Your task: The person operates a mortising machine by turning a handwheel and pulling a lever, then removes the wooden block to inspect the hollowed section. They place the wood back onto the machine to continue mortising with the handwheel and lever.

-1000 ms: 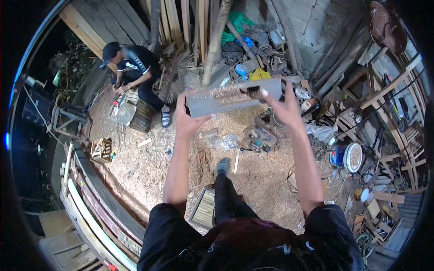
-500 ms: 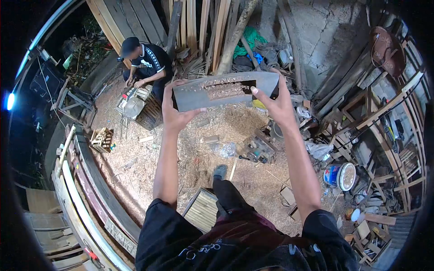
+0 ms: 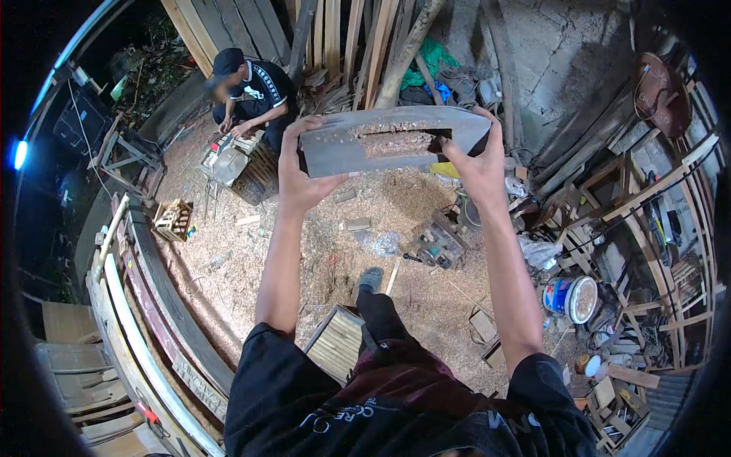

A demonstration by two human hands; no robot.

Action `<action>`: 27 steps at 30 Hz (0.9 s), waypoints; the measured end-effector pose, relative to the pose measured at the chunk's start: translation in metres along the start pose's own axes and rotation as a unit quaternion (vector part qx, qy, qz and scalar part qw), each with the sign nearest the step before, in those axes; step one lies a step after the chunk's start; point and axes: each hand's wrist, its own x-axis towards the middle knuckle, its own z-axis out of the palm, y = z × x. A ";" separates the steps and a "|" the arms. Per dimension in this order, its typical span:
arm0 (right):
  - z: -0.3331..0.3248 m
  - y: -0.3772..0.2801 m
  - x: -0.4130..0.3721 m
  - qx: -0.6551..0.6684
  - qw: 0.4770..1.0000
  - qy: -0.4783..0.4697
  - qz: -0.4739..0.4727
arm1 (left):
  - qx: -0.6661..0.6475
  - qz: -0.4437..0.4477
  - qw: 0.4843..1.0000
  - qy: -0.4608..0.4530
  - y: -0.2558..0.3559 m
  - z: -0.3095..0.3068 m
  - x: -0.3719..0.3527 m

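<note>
Higher in view and a little nearer to level than a second ago, the grey block (image 3: 335, 152) is now held out in front of the person, between the two hands and above the shaving-strewn floor (image 3: 426, 327). Both arms stretch well forward from short dark sleeves, forearms running nearly parallel, wrists apart by almost the length of the block. Holding the left end, the left hand (image 3: 299, 186) has its fingers hooked over the upper edge and its thumb laid along the lower edge, pointing inward. On the other end, the right hand (image 3: 483, 171) is also closed round the block, its fingers behind the right end and its thumb bent in over the near face, at the right end of the long slot (image 3: 440, 143). Pale wood shavings (image 3: 397, 145) fill much of that slot and speckle the face above it. The right end of the block stands slightly higher than the left. Beneath the hands, a small machine (image 3: 439, 242) sits on the floor, with a slatted wooden panel (image 3: 337, 343) beside the person's foot (image 3: 371, 279). To the left, well apart from the block, a co-worker (image 3: 263, 91) crouches, both hands low over a wooden crate (image 3: 255, 179)
</note>
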 end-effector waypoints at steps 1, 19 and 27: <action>0.001 -0.005 -0.002 -0.013 1.000 0.011 0.001 | -0.008 0.010 1.000 -0.004 0.000 -0.001 0.002; -0.009 -0.077 0.018 -0.267 0.916 0.113 -0.279 | -0.017 -0.128 0.991 -0.020 0.040 -0.018 0.045; 0.017 -0.092 0.017 -0.402 0.784 -0.223 -0.416 | 0.088 -0.112 0.989 -0.031 0.044 -0.015 0.032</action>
